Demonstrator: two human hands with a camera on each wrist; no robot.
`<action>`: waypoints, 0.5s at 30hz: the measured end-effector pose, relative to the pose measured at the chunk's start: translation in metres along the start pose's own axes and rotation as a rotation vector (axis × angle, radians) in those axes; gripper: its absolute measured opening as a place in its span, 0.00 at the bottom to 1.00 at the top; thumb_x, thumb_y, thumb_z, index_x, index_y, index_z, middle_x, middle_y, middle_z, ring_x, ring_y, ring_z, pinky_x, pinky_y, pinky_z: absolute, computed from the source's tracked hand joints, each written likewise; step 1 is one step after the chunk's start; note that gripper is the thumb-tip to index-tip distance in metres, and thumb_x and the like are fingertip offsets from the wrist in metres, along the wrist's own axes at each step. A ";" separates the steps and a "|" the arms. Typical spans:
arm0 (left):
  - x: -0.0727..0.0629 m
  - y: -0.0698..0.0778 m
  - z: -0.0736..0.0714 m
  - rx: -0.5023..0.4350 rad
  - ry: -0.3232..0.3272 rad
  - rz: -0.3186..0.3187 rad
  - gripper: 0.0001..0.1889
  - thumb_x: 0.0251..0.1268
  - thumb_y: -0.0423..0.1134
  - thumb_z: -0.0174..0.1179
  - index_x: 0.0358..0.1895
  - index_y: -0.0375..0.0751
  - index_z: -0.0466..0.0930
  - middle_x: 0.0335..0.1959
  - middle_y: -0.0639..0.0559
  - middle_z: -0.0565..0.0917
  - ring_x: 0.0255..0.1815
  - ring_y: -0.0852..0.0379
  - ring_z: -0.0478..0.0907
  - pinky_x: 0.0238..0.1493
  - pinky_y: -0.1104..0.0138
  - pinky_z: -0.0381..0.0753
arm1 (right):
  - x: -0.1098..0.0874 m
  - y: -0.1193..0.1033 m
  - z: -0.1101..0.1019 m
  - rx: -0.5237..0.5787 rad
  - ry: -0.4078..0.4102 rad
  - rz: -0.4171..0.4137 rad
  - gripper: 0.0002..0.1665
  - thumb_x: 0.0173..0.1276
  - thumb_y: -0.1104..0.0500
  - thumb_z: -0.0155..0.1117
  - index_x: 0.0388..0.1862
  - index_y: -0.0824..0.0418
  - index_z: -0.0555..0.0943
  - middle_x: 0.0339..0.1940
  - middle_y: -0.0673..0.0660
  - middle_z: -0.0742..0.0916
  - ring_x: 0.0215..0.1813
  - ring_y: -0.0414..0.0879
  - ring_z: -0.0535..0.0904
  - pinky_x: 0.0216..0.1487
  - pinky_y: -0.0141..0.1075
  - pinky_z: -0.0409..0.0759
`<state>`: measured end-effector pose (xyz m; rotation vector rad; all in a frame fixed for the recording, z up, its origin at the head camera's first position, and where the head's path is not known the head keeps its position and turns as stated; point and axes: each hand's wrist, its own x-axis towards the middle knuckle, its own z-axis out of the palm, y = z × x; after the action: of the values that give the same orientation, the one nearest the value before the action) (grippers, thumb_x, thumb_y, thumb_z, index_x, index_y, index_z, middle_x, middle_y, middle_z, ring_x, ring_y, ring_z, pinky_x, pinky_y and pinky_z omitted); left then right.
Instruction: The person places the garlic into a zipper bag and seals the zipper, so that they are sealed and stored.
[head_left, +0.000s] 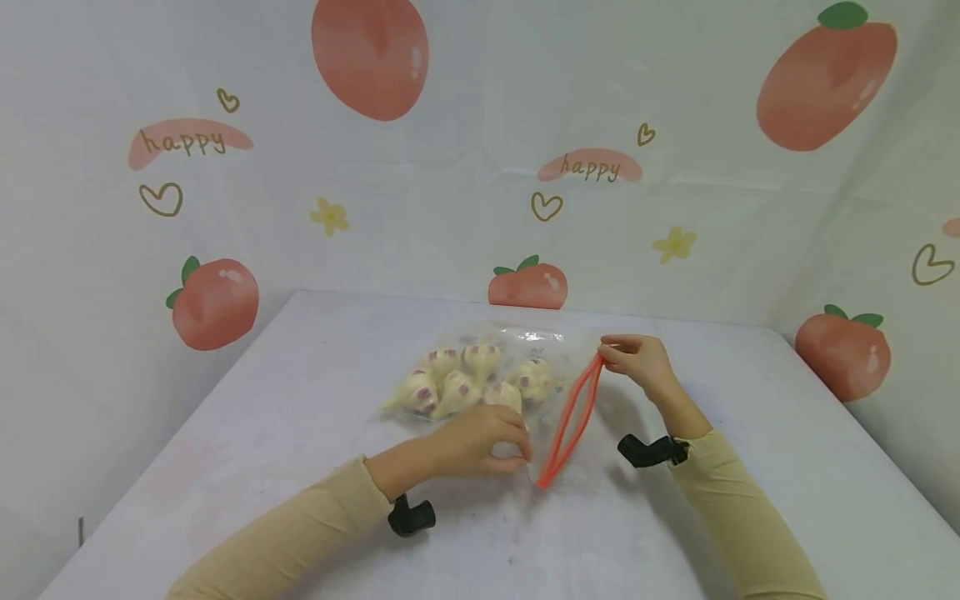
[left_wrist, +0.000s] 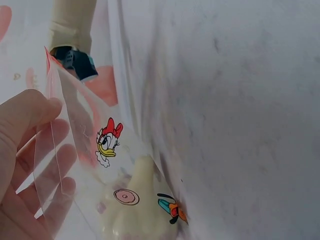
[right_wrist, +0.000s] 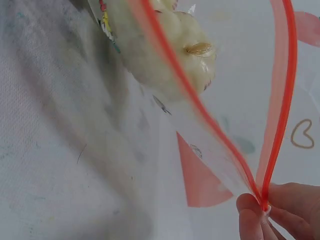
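Observation:
A clear zip bag (head_left: 530, 336) with a red zip strip (head_left: 564, 423) lies on the table, several garlic bulbs (head_left: 459, 387) inside it. Its mouth, on the right side, gapes into a narrow loop. At the near part of the bag, my left hand (head_left: 480, 442) pinches the clear plastic between thumb and fingers. The left wrist view shows cartoon prints (left_wrist: 108, 142) on the plastic and a garlic bulb (left_wrist: 137, 205) behind it. My right hand (head_left: 639, 362) pinches the far end of the zip strip, raised off the table; the right wrist view shows both strips (right_wrist: 286, 100) meeting there.
The white table (head_left: 300, 350) reaches back to a cloth backdrop (head_left: 450, 208) printed with fruit, hearts and flowers. A black wrist device (head_left: 411, 517) sits at the left cuff, another black device (head_left: 647, 451) at the right cuff.

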<state>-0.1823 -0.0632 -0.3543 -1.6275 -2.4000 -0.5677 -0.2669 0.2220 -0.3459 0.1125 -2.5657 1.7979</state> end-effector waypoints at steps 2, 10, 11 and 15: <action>-0.002 -0.002 0.000 -0.021 -0.014 -0.019 0.03 0.56 0.35 0.63 0.32 0.49 0.84 0.32 0.58 0.82 0.38 0.64 0.78 0.44 0.78 0.75 | 0.000 0.002 -0.001 0.019 0.004 0.005 0.27 0.64 0.64 0.60 0.58 0.79 0.70 0.27 0.41 0.83 0.29 0.26 0.80 0.37 0.23 0.81; -0.007 -0.010 0.001 -0.155 -0.056 -0.089 0.05 0.57 0.33 0.62 0.34 0.44 0.85 0.33 0.56 0.83 0.40 0.64 0.79 0.46 0.79 0.75 | 0.001 0.009 -0.004 0.040 0.013 0.055 0.28 0.64 0.64 0.61 0.59 0.80 0.69 0.24 0.38 0.82 0.28 0.26 0.80 0.36 0.23 0.81; -0.007 -0.010 0.001 -0.171 -0.054 -0.091 0.04 0.57 0.33 0.62 0.34 0.44 0.85 0.33 0.56 0.83 0.40 0.63 0.79 0.46 0.78 0.75 | 0.001 0.009 -0.004 0.040 0.014 0.067 0.28 0.64 0.64 0.61 0.59 0.80 0.69 0.24 0.38 0.82 0.28 0.26 0.81 0.36 0.23 0.81; -0.010 -0.014 0.003 -0.208 -0.052 -0.106 0.05 0.56 0.32 0.62 0.34 0.43 0.86 0.33 0.55 0.83 0.38 0.61 0.79 0.44 0.78 0.75 | 0.001 0.009 -0.004 0.033 0.018 0.110 0.28 0.64 0.63 0.61 0.59 0.78 0.69 0.24 0.38 0.81 0.28 0.26 0.81 0.37 0.24 0.81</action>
<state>-0.1914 -0.0748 -0.3629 -1.6175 -2.5511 -0.8292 -0.2691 0.2288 -0.3533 -0.0449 -2.5785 1.8683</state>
